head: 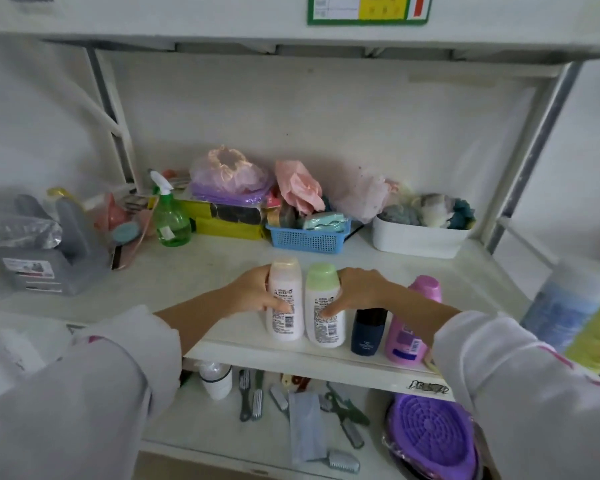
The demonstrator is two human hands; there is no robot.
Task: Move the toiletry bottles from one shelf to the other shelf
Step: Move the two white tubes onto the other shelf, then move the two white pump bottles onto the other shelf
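Two white bottles stand upright side by side near the front edge of the middle shelf (222, 268). My left hand (253, 292) grips the peach-capped bottle (284, 299). Wrapped around the green-capped bottle (324, 306) is my right hand (359, 289). Just right of them stand a short dark blue bottle (368, 332) and a pink bottle (413, 327), both partly hidden by my right forearm. A small white bottle (217, 381) stands on the lower shelf (201, 420).
At the back of the middle shelf are a green spray bottle (170, 216), a blue basket (309, 239), a white tub (418, 240), yellow boxes and plastic bags. A grey container (54, 268) sits left. Brushes, scissors and a purple round basin (433, 438) lie below.
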